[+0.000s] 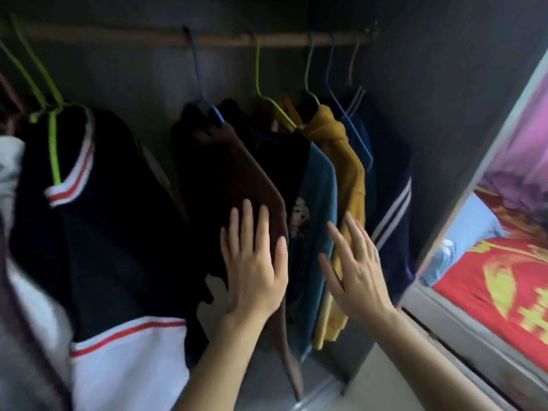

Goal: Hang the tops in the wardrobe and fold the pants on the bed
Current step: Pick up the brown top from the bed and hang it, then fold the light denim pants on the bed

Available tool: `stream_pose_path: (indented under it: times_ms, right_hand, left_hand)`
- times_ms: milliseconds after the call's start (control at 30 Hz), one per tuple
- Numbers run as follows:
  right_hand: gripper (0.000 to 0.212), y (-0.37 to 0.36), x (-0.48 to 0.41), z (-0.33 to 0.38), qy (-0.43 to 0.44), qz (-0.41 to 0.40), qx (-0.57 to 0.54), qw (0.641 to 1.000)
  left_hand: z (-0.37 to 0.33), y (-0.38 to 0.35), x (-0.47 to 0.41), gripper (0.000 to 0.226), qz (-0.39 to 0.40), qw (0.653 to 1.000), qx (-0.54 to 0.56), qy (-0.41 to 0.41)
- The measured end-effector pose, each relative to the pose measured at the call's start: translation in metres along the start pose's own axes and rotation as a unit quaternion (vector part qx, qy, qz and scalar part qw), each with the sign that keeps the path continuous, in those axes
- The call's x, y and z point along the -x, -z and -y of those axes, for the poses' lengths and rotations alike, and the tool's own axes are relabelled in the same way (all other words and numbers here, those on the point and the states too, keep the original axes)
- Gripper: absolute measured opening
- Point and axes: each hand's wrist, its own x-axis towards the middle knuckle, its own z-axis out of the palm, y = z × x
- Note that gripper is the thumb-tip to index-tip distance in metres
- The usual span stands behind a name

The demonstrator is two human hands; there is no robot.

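Observation:
Several tops hang on wire hangers from a wooden rail (225, 40) inside the dark wardrobe. A brown top (255, 173) hangs on a blue hanger, with a teal top (321, 185), a mustard top (347, 161) and a navy striped top (391, 179) to its right. My left hand (255, 262) lies flat, fingers straight, against the brown top. With its fingers spread, my right hand (355, 262) is in front of the teal and mustard tops and holds nothing. At the left, a black top with a white-and-red collar (98, 203) hangs on a green hanger (55, 143).
The wardrobe's side panel and sliding-door track (462, 336) run along the right. Beyond them lies a bed with a red and yellow cover (498, 286). A grey and white garment (12, 179), blurred, sits at the far left edge.

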Motion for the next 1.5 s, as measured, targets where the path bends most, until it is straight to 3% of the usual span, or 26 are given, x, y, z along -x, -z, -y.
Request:
stream_pose_path:
  times_ms: [233,433,667,933,1233,1500]
  right_hand:
    - [0.067,0.048,0.125,-0.100,-0.169,0.007,0.072,0.983]
    - [0.072,0.118,0.183,-0.191,-0.232,-0.017,0.114,0.966]
    - [0.078,0.221,0.266,-0.321,-0.291,-0.040,0.168,0.941]
    - [0.078,0.309,0.345,-0.449,-0.382,-0.063,0.212,0.897]
    - [0.085,0.346,0.375,-0.615,-0.450,-0.051,0.236,0.860]
    - [0.084,0.411,0.402,-0.767,-0.556,-0.046,0.261,0.788]
  left_hand:
    - [-0.073,-0.074,0.100,0.061,0.149,0.987,0.059,0.028]
    - [-0.190,-0.126,0.112,0.062,0.181,0.981,0.067,-0.038]
    - [-0.375,-0.201,0.149,0.065,0.229,0.961,0.085,-0.129]
    - [-0.547,-0.279,0.180,0.066,0.276,0.924,0.142,-0.222]
    - [-0.687,-0.432,0.182,0.069,0.352,0.883,0.163,-0.265]
    - [-0.847,-0.562,0.174,0.074,0.428,0.822,0.185,-0.327]
